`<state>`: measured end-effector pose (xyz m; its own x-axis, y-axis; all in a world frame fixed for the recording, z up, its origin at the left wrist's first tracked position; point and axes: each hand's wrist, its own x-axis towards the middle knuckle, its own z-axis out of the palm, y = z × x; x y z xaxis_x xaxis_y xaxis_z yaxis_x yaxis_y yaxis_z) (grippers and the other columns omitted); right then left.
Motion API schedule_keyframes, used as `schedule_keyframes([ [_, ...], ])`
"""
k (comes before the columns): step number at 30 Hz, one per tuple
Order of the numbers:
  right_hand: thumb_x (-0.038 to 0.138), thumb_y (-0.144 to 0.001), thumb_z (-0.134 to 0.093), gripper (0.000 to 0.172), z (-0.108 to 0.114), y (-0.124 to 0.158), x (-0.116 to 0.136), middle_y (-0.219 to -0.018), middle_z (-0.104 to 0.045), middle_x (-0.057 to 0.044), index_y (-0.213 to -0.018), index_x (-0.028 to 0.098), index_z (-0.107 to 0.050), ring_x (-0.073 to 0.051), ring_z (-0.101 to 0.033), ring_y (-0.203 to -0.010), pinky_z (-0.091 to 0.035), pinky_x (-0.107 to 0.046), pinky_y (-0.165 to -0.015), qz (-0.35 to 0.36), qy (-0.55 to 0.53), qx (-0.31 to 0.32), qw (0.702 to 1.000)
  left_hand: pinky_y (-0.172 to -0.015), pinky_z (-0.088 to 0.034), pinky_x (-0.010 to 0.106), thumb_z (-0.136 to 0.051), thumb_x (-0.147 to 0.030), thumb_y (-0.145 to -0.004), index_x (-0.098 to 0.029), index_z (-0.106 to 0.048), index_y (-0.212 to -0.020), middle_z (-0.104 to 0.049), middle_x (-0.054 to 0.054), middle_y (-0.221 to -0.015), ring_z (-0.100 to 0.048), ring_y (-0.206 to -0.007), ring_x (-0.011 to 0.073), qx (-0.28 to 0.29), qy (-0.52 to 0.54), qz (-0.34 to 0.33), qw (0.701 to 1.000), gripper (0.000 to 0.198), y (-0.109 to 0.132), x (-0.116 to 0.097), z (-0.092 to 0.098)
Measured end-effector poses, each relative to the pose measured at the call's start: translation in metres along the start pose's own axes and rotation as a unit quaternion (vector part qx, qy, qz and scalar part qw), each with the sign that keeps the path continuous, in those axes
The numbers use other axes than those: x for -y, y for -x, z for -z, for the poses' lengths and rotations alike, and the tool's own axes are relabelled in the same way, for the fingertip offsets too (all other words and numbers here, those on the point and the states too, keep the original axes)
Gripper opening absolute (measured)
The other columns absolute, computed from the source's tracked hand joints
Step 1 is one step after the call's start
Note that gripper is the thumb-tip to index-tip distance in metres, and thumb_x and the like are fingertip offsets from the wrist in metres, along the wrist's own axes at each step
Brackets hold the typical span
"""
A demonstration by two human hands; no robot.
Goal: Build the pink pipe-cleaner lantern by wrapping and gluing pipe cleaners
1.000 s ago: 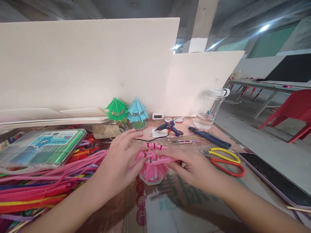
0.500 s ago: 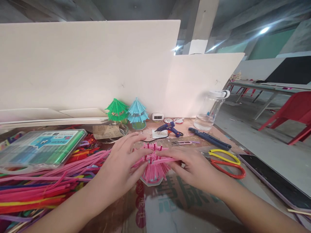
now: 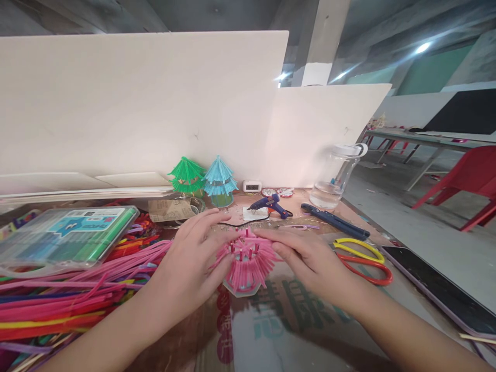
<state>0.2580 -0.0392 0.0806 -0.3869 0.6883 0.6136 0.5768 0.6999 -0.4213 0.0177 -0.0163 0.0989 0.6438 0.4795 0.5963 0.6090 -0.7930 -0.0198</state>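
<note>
A small pink straw tower (image 3: 245,263) stands on the table in front of me, with short red posts sticking up from its top. My left hand (image 3: 191,263) cups its left side, fingers stretched toward the top. My right hand (image 3: 306,258) rests against its right side, fingers pressed on the pink straws. Both hands grip the tower between them.
A heap of coloured straws (image 3: 65,299) and a clear plastic case (image 3: 62,235) lie at left. Green (image 3: 186,176) and blue (image 3: 219,181) straw towers stand at the back. A glue gun (image 3: 271,205), water jar (image 3: 335,175), scissors (image 3: 362,258) and tablet (image 3: 442,289) lie at right.
My right hand has slid up and closer onto the tower's right side, pressing down the long pink straw it held out. The left hand barely moved.
</note>
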Motion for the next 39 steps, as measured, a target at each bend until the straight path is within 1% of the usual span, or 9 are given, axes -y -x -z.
schedule_keyframes([
  [5,0.008,-0.093,-0.043,0.038,-0.002,0.000,-0.009,-0.113,-0.074,-0.006,-0.118,0.023,-0.068,-0.019,-0.068,-0.106,-0.054,-0.033,-0.089,0.020,-0.007,-0.015,1.000,-0.107,-0.039,0.050,-0.049,-0.018,-0.093,-0.023,-0.058,-0.121,-0.051,0.010,-0.133,-0.044,-0.129,0.0268,-0.015,0.004,-0.012,1.000,0.030,-0.001,0.000,-0.002],
  [8,0.009,-0.093,-0.046,0.033,-0.004,-0.002,-0.010,-0.105,-0.075,-0.006,-0.112,0.023,-0.069,-0.018,-0.069,-0.099,-0.055,-0.032,-0.086,0.021,-0.016,-0.029,0.999,-0.107,-0.039,0.051,-0.049,-0.018,-0.093,-0.022,-0.060,-0.118,-0.049,0.011,-0.136,-0.042,-0.130,0.0278,-0.009,0.008,-0.017,1.000,0.028,-0.002,-0.002,-0.003],
  [14,0.008,-0.090,-0.051,0.020,-0.007,-0.004,-0.004,-0.089,-0.072,-0.004,-0.093,0.021,-0.066,-0.016,-0.067,-0.085,-0.054,-0.029,-0.078,0.010,-0.016,-0.103,0.994,-0.108,-0.038,0.053,-0.049,-0.023,-0.095,-0.023,-0.058,-0.120,-0.051,0.010,-0.135,-0.042,-0.131,0.0277,-0.014,0.001,-0.009,1.000,0.026,-0.001,-0.003,-0.007],
  [17,0.006,-0.088,-0.047,0.020,-0.006,-0.003,0.001,-0.086,-0.069,-0.004,-0.091,0.021,-0.061,-0.016,-0.065,-0.081,-0.053,-0.027,-0.071,0.012,-0.005,-0.098,0.995,-0.108,-0.038,0.053,-0.050,-0.025,-0.095,-0.021,-0.057,-0.120,-0.052,0.011,-0.135,-0.043,-0.130,0.0279,-0.018,0.004,-0.005,1.000,0.027,-0.001,-0.003,-0.010],
  [21,0.005,-0.088,-0.046,0.024,-0.002,-0.005,0.007,-0.092,-0.071,-0.005,-0.099,0.021,-0.060,-0.018,-0.066,-0.086,-0.053,-0.029,-0.076,0.025,0.028,-0.094,0.995,-0.108,-0.038,0.053,-0.051,-0.027,-0.095,-0.020,-0.057,-0.121,-0.052,0.012,-0.135,-0.043,-0.130,0.0279,-0.021,0.012,0.000,1.000,0.028,-0.001,-0.003,-0.011],
  [27,0.012,-0.092,-0.054,0.015,-0.001,-0.017,0.012,-0.089,-0.074,-0.003,-0.097,0.021,-0.064,-0.015,-0.067,-0.081,-0.052,-0.028,-0.074,0.070,0.000,-0.056,0.996,-0.107,-0.039,0.051,-0.051,-0.024,-0.095,-0.022,-0.060,-0.117,-0.053,0.012,-0.133,-0.044,-0.128,0.0268,-0.043,0.027,-0.004,0.999,0.024,-0.001,-0.002,-0.008],
  [30,0.012,-0.092,-0.055,0.012,-0.005,-0.019,0.014,-0.086,-0.073,-0.003,-0.096,0.020,-0.064,-0.015,-0.066,-0.079,-0.051,-0.028,-0.072,0.092,0.018,-0.052,0.994,-0.106,-0.040,0.050,-0.051,-0.021,-0.095,-0.020,-0.063,-0.109,-0.054,0.012,-0.130,-0.045,-0.127,0.0264,-0.058,0.038,-0.009,0.998,0.019,-0.001,-0.002,-0.007],
  [35,0.010,-0.092,-0.054,0.017,-0.010,-0.015,0.013,-0.090,-0.070,-0.006,-0.100,0.019,-0.064,-0.016,-0.064,-0.082,-0.052,-0.028,-0.071,0.116,0.044,-0.051,0.991,-0.104,-0.042,0.046,-0.050,-0.015,-0.093,-0.020,-0.064,-0.099,-0.057,0.010,-0.126,-0.048,-0.125,0.0246,-0.082,0.053,-0.042,0.994,0.016,-0.003,-0.003,-0.008],
  [39,0.005,-0.090,-0.051,0.023,-0.011,-0.015,0.011,-0.091,-0.067,-0.008,-0.103,0.018,-0.065,-0.017,-0.062,-0.082,-0.051,-0.028,-0.068,0.154,0.085,-0.066,0.982,-0.104,-0.042,0.046,-0.050,-0.015,-0.093,-0.021,-0.064,-0.099,-0.058,0.009,-0.125,-0.048,-0.125,0.0245,-0.078,0.048,-0.030,0.995,0.016,-0.003,-0.003,-0.009],
])
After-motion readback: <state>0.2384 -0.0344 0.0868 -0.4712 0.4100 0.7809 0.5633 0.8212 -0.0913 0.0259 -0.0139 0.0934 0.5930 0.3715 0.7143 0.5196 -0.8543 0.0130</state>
